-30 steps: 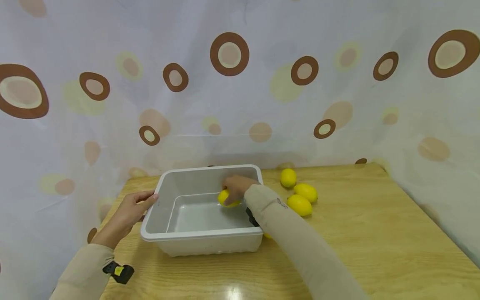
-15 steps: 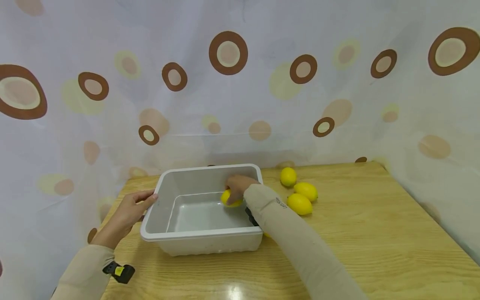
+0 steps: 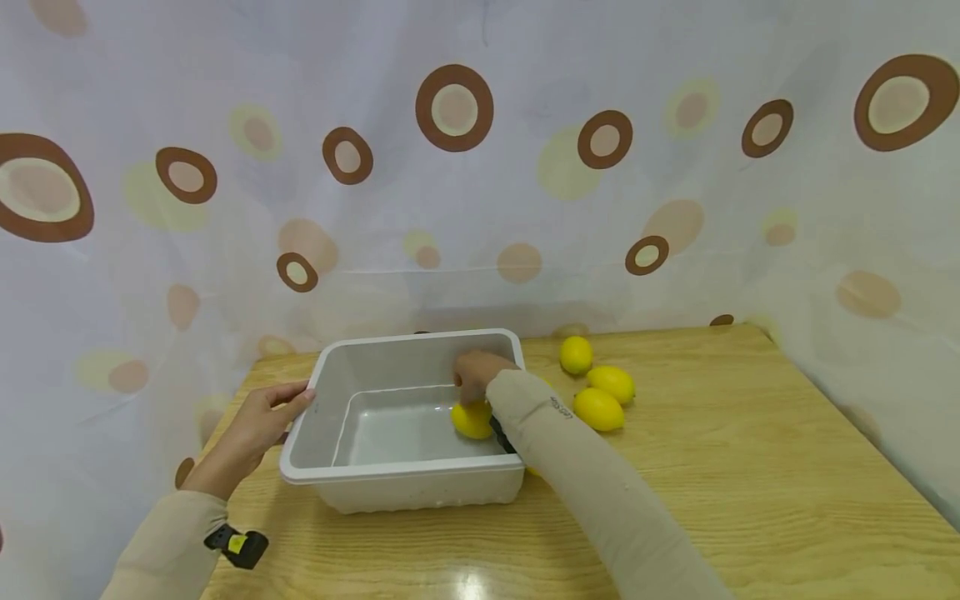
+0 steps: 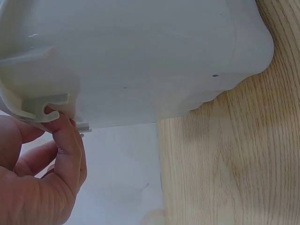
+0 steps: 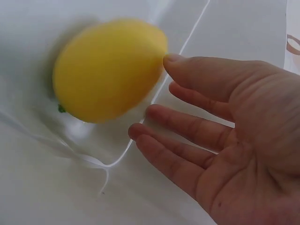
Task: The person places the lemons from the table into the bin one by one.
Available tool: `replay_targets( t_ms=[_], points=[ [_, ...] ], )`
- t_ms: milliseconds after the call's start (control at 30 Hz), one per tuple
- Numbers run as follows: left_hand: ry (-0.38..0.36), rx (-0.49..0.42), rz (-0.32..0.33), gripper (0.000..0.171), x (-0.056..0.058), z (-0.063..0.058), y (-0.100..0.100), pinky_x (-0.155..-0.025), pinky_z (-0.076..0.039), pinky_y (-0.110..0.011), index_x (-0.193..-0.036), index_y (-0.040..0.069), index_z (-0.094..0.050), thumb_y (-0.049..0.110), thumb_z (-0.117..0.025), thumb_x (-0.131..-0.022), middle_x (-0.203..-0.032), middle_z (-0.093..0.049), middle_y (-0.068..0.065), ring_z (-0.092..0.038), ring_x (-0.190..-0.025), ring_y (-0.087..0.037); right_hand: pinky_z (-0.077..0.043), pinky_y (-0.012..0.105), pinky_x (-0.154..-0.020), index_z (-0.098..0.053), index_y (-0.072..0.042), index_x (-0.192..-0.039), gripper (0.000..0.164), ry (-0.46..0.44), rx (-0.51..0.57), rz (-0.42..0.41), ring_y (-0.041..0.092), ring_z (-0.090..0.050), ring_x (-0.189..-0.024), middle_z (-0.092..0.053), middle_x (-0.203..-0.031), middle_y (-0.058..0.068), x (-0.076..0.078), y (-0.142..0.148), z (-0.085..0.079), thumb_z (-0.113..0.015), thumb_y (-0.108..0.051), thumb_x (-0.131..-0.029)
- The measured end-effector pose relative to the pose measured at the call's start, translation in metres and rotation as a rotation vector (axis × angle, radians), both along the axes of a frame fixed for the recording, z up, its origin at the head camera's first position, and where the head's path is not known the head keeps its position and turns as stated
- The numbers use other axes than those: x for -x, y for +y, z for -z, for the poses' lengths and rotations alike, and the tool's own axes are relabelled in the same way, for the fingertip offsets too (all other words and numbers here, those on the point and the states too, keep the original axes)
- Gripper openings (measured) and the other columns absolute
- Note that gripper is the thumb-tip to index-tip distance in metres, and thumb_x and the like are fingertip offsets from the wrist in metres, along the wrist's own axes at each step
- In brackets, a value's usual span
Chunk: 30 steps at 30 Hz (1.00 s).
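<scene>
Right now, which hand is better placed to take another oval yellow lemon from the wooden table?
Probably the right hand: it is open, not gripping the yellow lemon inside the grey plastic tub, and other lemons lie on its side of the wooden table. The left hand holds the tub's left rim.

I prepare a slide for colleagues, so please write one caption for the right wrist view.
A right hand, fingers loosely extended, beside a yellow lemon inside a pale plastic tub.
</scene>
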<state>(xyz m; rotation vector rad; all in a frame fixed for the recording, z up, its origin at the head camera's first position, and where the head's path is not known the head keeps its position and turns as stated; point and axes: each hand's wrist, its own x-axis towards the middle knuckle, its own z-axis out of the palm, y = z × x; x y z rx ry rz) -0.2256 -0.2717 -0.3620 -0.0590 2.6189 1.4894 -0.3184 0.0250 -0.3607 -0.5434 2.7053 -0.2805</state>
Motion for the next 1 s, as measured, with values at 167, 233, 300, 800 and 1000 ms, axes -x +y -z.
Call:
replay_targets(
  t_ms=[167,233,300,800,1000],
  points=[
    [-0.002,-0.004,-0.002,0.056,0.0,0.0,-0.001,-0.081,-0.057,-0.039,-0.144,-0.004,-0.038,0.031,-0.047,-0.102,-0.138,-0.045,-0.029,-0.06,-0.108,-0.028,-0.049,0.032,-0.084,-0.067,-0.01,-0.108,0.028,0.01,0.004,0.0,0.018,-0.056,-0.09,-0.066,-0.105,0.004,-0.004,0.0,-0.002,-0.074,-0.013,-0.081],
    [0.0,-0.006,-0.001,0.056,-0.001,-0.001,-0.001,-0.08,-0.057,-0.039,-0.144,-0.004,-0.038,0.031,-0.048,-0.102,-0.138,-0.045,-0.029,-0.06,-0.107,-0.027,-0.049,0.032,-0.084,-0.068,-0.01,-0.109,0.029,0.007,-0.001,0.001,0.018,-0.056,-0.09,-0.066,-0.106,0.004,-0.006,-0.001,-0.003,-0.074,-0.014,-0.081],
    [0.0,-0.007,-0.002,0.055,-0.002,-0.001,-0.002,-0.08,-0.057,-0.039,-0.144,-0.004,-0.037,0.03,-0.047,-0.102,-0.138,-0.045,-0.029,-0.06,-0.106,-0.026,-0.049,0.032,-0.083,-0.067,-0.01,-0.11,0.029,-0.003,-0.008,0.001,0.018,-0.056,-0.09,-0.066,-0.106,0.004,-0.008,-0.002,-0.005,-0.073,-0.016,-0.082],
    [-0.002,0.005,-0.004,0.053,-0.007,-0.002,-0.005,-0.081,-0.057,-0.038,-0.143,-0.005,-0.039,0.027,-0.047,-0.102,-0.137,-0.045,-0.028,-0.059,-0.107,-0.026,-0.047,0.032,-0.092,-0.064,-0.011,-0.122,0.038,0.045,-0.001,-0.101,0.018,-0.055,-0.102,-0.062,-0.122,0.004,-0.014,-0.013,-0.002,-0.071,-0.022,-0.086],
    [-0.007,0.008,0.0,0.053,-0.006,-0.003,-0.004,-0.081,-0.057,-0.039,-0.143,-0.005,-0.039,0.028,-0.048,-0.102,-0.136,-0.046,-0.029,-0.06,-0.106,-0.027,-0.043,0.034,-0.102,-0.063,-0.011,-0.125,0.039,0.133,0.032,-0.184,0.021,-0.055,-0.114,-0.061,-0.127,0.005,-0.019,-0.016,-0.009,-0.069,-0.021,-0.088]
  ],
)
